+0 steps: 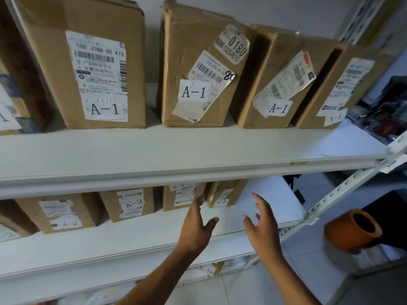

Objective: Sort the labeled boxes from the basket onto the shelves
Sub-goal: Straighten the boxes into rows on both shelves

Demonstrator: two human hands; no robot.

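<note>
Upper boxes point(193, 69) read A-1, lower boxes point(130, 204) A-2

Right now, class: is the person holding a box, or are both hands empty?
Empty. Left hand and right hand are open, nothing between them.

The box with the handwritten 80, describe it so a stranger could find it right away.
Look at the upper shelf, where cardboard boxes marked A-1 stand in a row. It is the second full box from the left, crumpled, with peeling stickers. Only it shows a big 0180 sticker and a black scrawled 80.
</note>
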